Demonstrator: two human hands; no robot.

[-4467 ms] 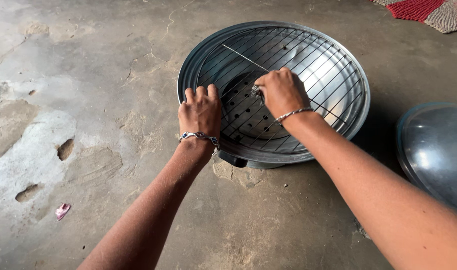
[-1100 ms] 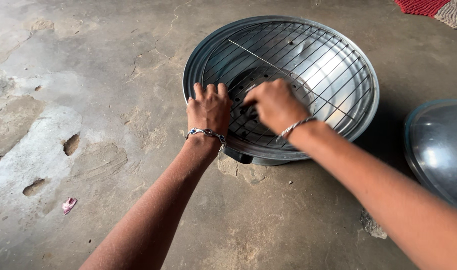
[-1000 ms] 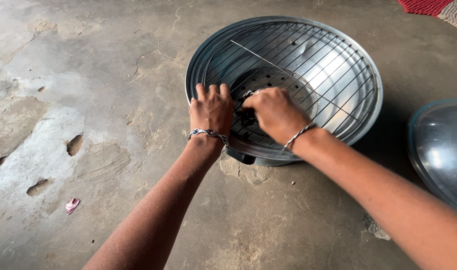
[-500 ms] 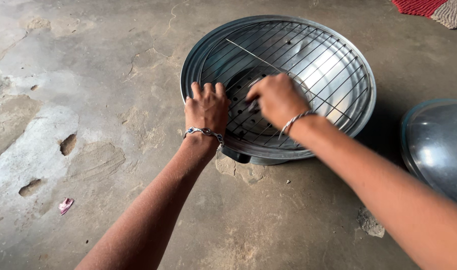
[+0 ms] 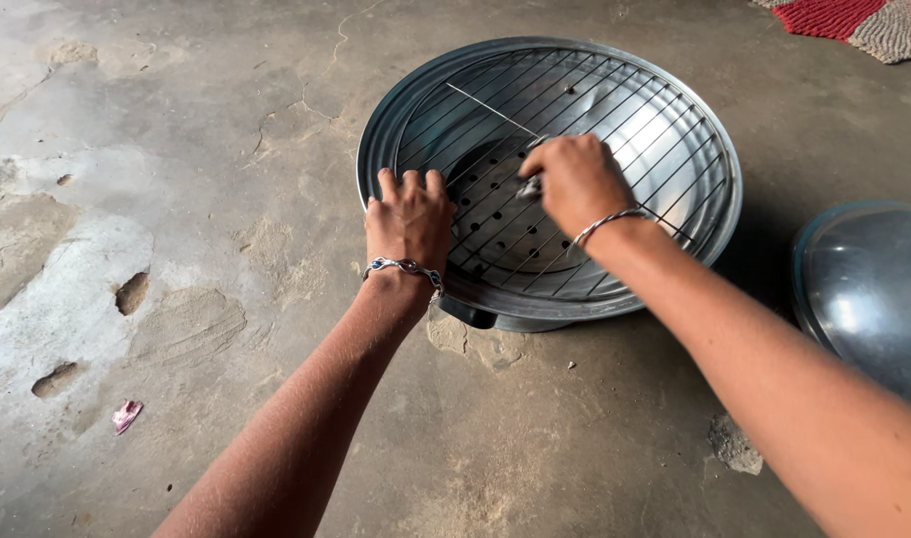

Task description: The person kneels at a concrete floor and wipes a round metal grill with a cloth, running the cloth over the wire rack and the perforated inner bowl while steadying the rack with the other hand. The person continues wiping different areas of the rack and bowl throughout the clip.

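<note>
Fingers (image 5: 550,159) of my right hand (image 5: 575,184) pinch the grate (image 5: 625,130), left hand (image 5: 411,219) flat on the rim (image 5: 376,149); a slip could tip it.

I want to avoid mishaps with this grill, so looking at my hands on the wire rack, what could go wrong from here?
The thin metal rod lying loose across the wire rack could slip or poke the right hand working beside it. The left hand presses on the near rim of the metal bowl, which sits on cracked, pitted concrete floor, so it might tip or rock. Fingers could get pinched between the rack's wires.
</note>
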